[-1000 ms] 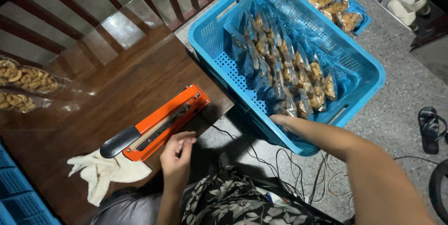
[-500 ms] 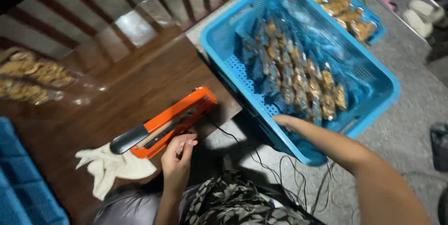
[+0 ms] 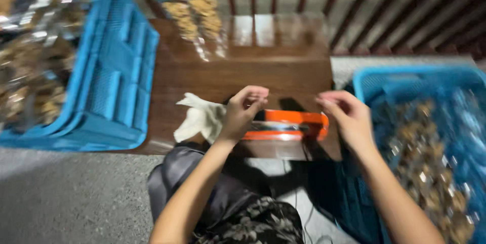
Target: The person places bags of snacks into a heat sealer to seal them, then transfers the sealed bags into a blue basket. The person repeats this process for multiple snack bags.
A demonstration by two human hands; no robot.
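Note:
An orange heat sealer (image 3: 288, 124) lies along the near edge of a low brown wooden table (image 3: 243, 69). My left hand (image 3: 244, 112) hovers over the sealer's left end, fingers curled, holding nothing that I can make out. My right hand (image 3: 345, 115) is raised just right of the sealer's right end, fingers loosely bent and apart, empty. A crumpled white cloth (image 3: 199, 118) lies on the table just left of my left hand. The picture is blurred by motion.
A blue plastic crate (image 3: 119, 77) full of bagged snacks stands at the left. A second blue crate (image 3: 420, 79) of bagged snacks sits at the right. Two clear bags of biscuits (image 3: 197, 18) lie at the table's far edge. A black cord (image 3: 298, 201) hangs below.
The view swung left, bringing the sealer to the centre. My right hand left the right crate and came up beside the sealer. My left hand rose onto the sealer's left end.

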